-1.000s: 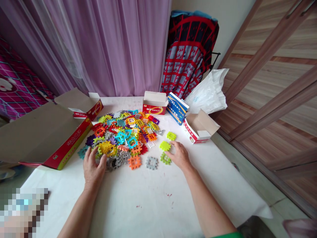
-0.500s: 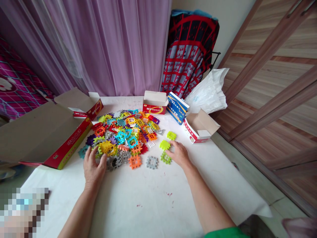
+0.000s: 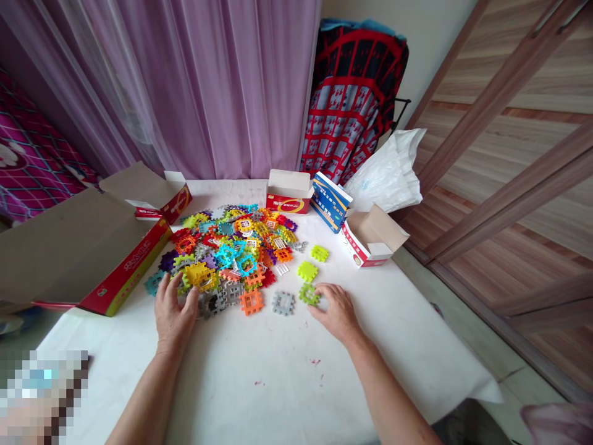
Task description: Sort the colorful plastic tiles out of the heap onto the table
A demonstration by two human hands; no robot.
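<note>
With fingers of the right hand (image 3: 338, 312) apart at the nearest green tile (image 3: 304, 298), just right of the grey tile (image 3: 277, 304) on the bench (image 3: 222, 371), pinch only the rim and lift level, resting the left hand (image 3: 175, 312), likewise spread, lightly by the pile (image 3: 231, 253).

Lilac curtain (image 3: 222, 93) (pleated), pale wall (image 3: 435, 49), wooden wardrobe (image 3: 509, 157).

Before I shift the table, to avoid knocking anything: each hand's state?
Left hand: open, fingers spread beside yellow toothed plastic pieces.
Right hand: at the lime-green, hollow-centred, toothed plastic piece; whether gripping cannot be told.
</note>
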